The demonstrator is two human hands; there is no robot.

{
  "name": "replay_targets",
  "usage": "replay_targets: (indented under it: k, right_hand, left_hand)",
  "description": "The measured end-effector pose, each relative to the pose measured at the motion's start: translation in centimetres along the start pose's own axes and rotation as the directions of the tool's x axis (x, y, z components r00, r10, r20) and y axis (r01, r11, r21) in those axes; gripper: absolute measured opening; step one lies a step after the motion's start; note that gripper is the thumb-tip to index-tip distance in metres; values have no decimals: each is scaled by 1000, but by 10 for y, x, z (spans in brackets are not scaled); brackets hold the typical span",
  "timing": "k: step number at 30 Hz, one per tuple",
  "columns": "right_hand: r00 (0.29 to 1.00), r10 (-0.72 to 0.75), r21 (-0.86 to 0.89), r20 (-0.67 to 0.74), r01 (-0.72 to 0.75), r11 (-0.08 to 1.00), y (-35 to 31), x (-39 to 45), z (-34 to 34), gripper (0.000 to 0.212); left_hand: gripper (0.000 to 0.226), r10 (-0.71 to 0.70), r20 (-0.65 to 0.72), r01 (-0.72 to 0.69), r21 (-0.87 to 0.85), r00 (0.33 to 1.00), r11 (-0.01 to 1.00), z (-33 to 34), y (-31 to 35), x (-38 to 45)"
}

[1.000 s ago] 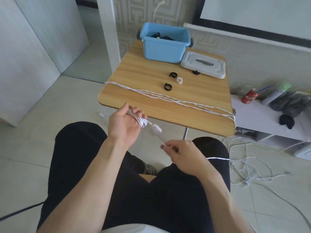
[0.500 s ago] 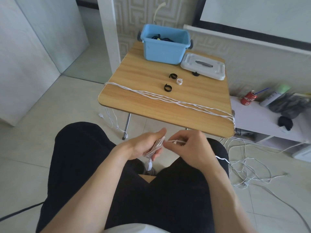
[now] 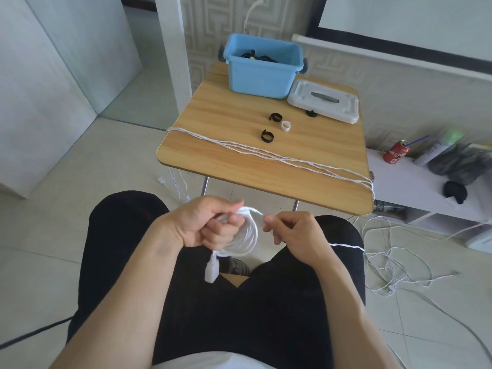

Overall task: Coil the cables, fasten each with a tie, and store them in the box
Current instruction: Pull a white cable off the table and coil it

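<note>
Left hand [image 3: 205, 225] grip curled round white cable [image 3: 246, 233] coil over lap, right hand [image 3: 292, 233] grip pinching the feeding strand, ties [image 3: 267, 135] and box [image 3: 262, 66] on tabletop [image 3: 226, 161]; floor tangle may snag, jerking loops loose.

Both hands over the lap, left grip [image 3: 210, 226] curled, right grip [image 3: 291, 231] pinching.
</note>
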State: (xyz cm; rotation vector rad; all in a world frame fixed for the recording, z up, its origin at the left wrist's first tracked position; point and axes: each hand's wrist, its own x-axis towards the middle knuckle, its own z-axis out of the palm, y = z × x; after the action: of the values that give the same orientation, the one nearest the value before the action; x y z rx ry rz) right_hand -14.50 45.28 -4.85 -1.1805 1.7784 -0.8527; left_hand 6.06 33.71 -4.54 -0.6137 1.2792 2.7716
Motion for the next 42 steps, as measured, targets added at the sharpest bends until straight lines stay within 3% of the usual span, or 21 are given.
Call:
replay_targets:
  k: [2, 5, 8, 11, 14, 16, 17, 18, 19, 20, 22, 23, 25, 28, 33, 36, 38, 42]
  right_hand:
    - [1000, -11, -9, -17, 11, 1000, 0, 1, 0, 38]
    - [999, -31, -130, 14, 33, 991, 1, -1, 1, 30]
    - [980, -9, -256, 197, 61, 965, -1, -9, 1, 34]
    - [952, 12, -347, 305, 99, 933, -4, -18, 5, 32]
    - [952, -14, -399, 306, 142, 906, -11, -25, 8, 25]
    - [953, -42, -395, 302, 165, 904, -18, -28, 8, 21]
    - [951, -64, -396, 304, 187, 899, -23, -29, 7, 20]
    - [948, -94, -395, 303, 215, 893, -26, -30, 6, 18]
    - [948, -131, -387, 291, 242, 890, -30, -31, 5, 16]
    - [951, -167, -373, 260, 258, 891, -32, -31, 4, 15]
    - [963, -236, -348, 133, 268, 899, -34, -28, -1, 16]
    - [964, -261, -334, 51, 263, 905, -32, -26, -4, 17]
    - [956, -271, -262, -112, 235, 936, -29, -22, -10, 13]
    - [930, -225, -136, -290, 192, 972, -22, -16, -15, 15]
    - [924, -225, 12, -311, 240, 971, -13, -14, -8, 10]
    - [937, -226, 14, -267, 238, 971, -7, -13, -6, 9]
    - [949, -193, 13, -249, 202, 979, -2, -11, -9, 12]
    - [973, -152, -72, -173, 141, 987, 7, -12, -14, 15]
  left_hand:
    - [41, 182, -32, -185, -187, 983, 965, 2, 4, 2]
    - [47, 371, -260, -454, -508, 891, 732, 9, 11, 11]
    - [42, 380, -540, -654, -525, 751, 544, 8, 13, 19]
    - [31, 324, -721, -738, -373, 612, 563, 4, 6, 23]
    - [35, 277, -831, -685, -161, 483, 711, 3, 0, 31]
    - [37, 373, -876, -470, 202, 305, 859, 9, -7, 37]
    - [38, 467, -854, -312, 389, 230, 867, 12, -10, 39]
    - [40, 561, -799, -184, 531, 217, 827, 15, -13, 40]
    - [41, 622, -734, -99, 622, 271, 777, 17, -13, 40]
    - [40, 637, -670, -30, 680, 382, 733, 20, -12, 39]
    - [35, 500, -576, 108, 718, 646, 687, 26, -10, 36]
    - [32, 400, -544, 156, 714, 737, 683, 28, -10, 34]
    - [34, 238, -495, 182, 659, 836, 730, 32, -11, 31]
    - [58, 108, -340, 74, 479, 934, 875, 31, -9, 27]
    - [52, 64, -100, -50, 133, 993, 990, 26, -2, 18]
    - [47, 163, -87, -175, -159, 983, 972, 20, 1, 14]
    - [49, 273, -177, -321, -367, 946, 873, 18, 4, 13]
    - [49, 396, -438, -591, -607, 807, 532, 17, 11, 14]
